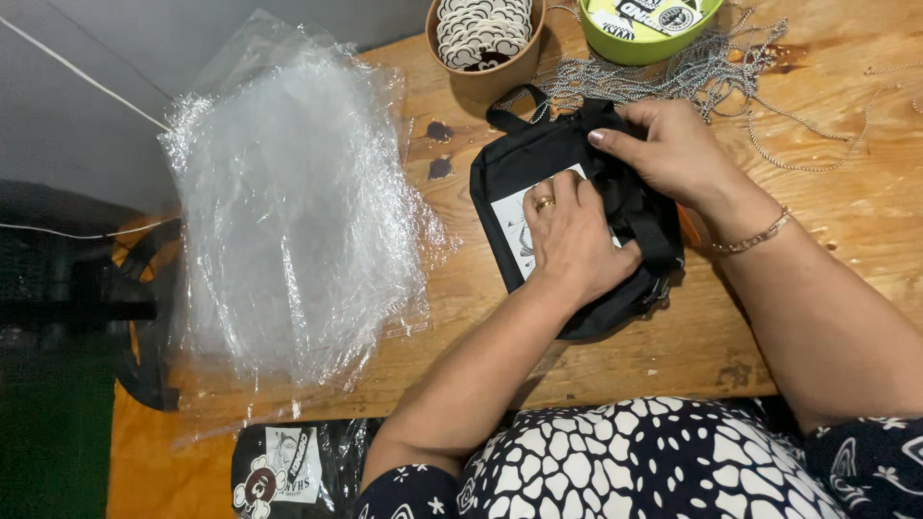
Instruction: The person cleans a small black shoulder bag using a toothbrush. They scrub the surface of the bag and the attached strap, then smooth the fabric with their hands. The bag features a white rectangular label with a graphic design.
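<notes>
Both hands are on the black bag (538, 159), which lies flat near the middle of the table (846, 125). The left hand (572, 235) presses down on the bag's face, palm flat and fingers spread over the white printed patch (514, 226); it is not clenched around anything, only pinning the bag in place. The right hand (673, 149) comes in from 3 o'clock and has its grip pinched on the black strap (644, 226) that is bunched along the bag's right side, thumb pointing toward 9 o'clock.

To my eye this is the folding and tidying step: the strap is being gathered against the body so the bag lies compact. The next move would call for keeping the left palm firm while the right tucks the loose webbing flat, since it looks springy and apt to unfold.

At 12 o'clock from the bag stands a brown cup (486, 43) full of round tags, and at 1 o'clock a green bowl (654, 29) of stickers, with ball chains (692, 77) strewn between and beyond them. At 9 o'clock a thick stack of clear plastic bags (288, 211) lies well apart from the hands. At 7 o'clock, off the table's near edge, a bagged item (288, 466) already sits in plastic.
</notes>
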